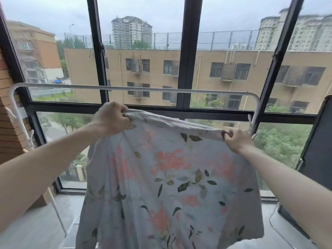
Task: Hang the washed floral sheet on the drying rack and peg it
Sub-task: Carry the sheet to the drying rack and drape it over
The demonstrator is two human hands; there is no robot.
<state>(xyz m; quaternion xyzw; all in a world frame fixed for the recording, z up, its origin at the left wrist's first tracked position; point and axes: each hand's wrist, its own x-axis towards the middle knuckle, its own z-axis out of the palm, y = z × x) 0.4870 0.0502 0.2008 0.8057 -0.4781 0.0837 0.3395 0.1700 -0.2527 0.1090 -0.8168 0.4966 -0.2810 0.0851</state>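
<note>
Sheet point(168, 177) in both hands, below rack point(136, 88)

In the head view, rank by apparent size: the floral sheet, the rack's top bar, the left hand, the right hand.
1. Floral sheet, largest by far.
2. Rack's top bar, long but thin.
3. Left hand and right hand: the left looks slightly bigger, possibly only from nearness, so unranked.

We see a pale grey-blue sheet point(170, 186) with pink-orange flowers and dark green leaves. Behind the sheet, the rack point(125, 88) is white. The window frame point(185, 51) behind the rack is black. Left of the rack, the brick wall point(8, 123) is red-brown.
</note>
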